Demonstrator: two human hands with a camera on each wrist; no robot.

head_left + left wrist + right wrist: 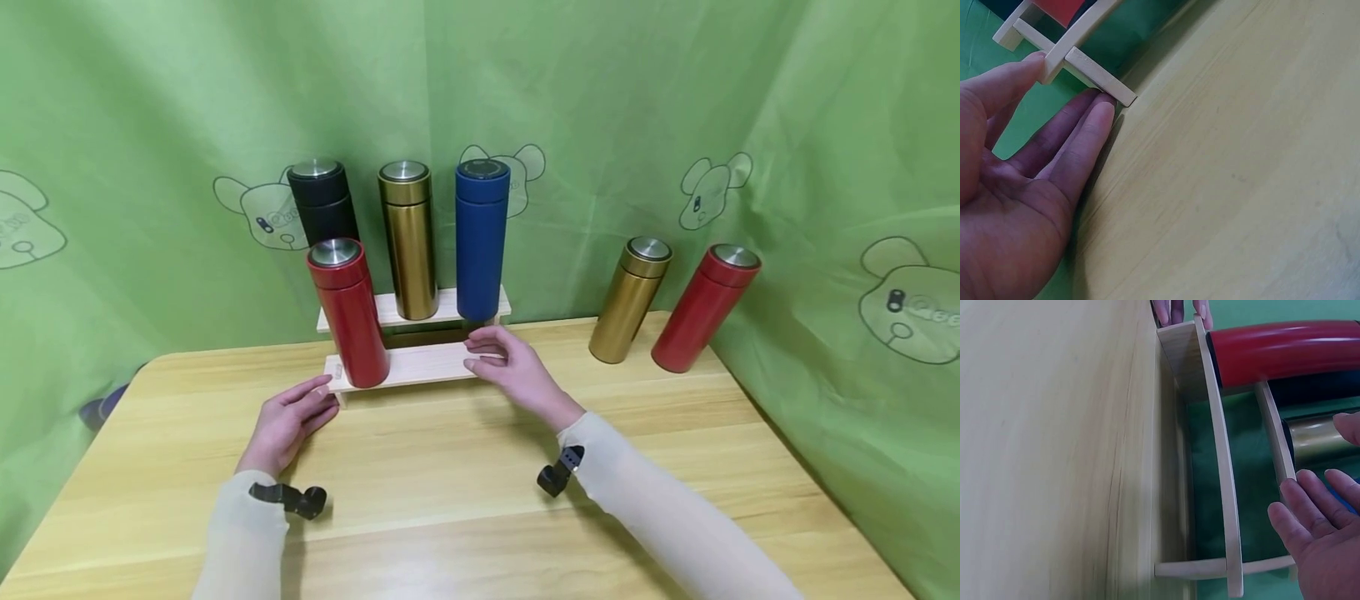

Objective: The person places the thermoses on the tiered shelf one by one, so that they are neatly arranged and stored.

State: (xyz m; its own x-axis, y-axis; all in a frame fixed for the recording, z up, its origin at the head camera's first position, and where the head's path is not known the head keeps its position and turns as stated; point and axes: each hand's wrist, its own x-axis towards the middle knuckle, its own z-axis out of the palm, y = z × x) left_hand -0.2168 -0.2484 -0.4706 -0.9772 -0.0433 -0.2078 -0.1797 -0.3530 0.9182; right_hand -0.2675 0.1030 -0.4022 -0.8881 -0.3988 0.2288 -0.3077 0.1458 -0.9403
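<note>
A two-tier wooden rack (427, 362) stands on the table. My left hand (288, 421) touches its left end; in the left wrist view the fingers (1082, 147) lie fairly straight, tips at the shelf end and leg. On the lower shelf's left side stands a red thermos (351, 321). The upper shelf carries a black thermos (324, 200), a gold thermos (409, 250) and a blue thermos (482, 250). My right hand (517, 371) is at the right end of the lower shelf, fingers loosely bent and holding nothing. The right wrist view shows its spread fingers (1310, 512) beside the rack.
Farther right on the table (420, 500) stand another gold thermos (628, 304) and another red thermos (705, 312). A green curtain (585, 100) with cartoon bear heads hangs behind and along the right side. Something dark purple (101, 408) shows past the table's left edge.
</note>
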